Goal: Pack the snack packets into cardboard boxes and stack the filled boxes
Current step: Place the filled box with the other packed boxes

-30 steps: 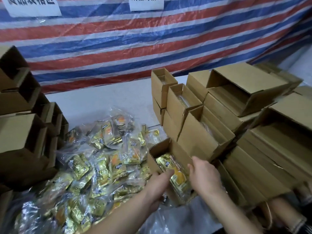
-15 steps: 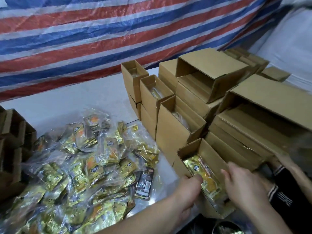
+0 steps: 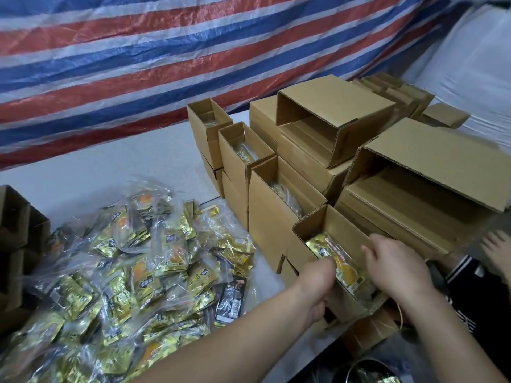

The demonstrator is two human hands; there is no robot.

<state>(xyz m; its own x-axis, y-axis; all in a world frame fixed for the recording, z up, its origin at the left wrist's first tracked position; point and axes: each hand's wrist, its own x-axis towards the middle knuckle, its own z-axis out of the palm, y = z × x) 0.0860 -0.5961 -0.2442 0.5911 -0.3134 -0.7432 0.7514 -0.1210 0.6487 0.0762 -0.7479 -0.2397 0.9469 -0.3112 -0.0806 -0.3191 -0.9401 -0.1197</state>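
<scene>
**Packet seated in near box, hands on it**

Nearest the camera, both hands work one open box [image 3: 336, 239] at the near right. Left hand [image 3: 318, 277] grips the box's near-left wall, fingers curled over the edge. Right hand [image 3: 398, 269] lies over the box's right side with fingers bent down onto the packet [image 3: 336, 258]; whether it pinches the packet or only presses it, cannot tell. The packet, gold and orange in clear wrap, lies lengthwise inside the box.

Versus a second ago, the box sits further right, close against the stack [image 3: 290, 205], and the view has swung right with it. Both hands keep the same places on it. Judgement: loading of this box is about done and it is heading for the stack.

Left of the box, a loose pile of packets [image 3: 132, 261] covers the table [image 3: 110, 167], so plenty remain to pack. Beyond, stacked boxes show packets in their open tops. Far right, bigger cartons [image 3: 431, 167]. Another person's hand [image 3: 497, 247] shows at the right edge. Behind all, a striped tarp [image 3: 166, 59].
</scene>
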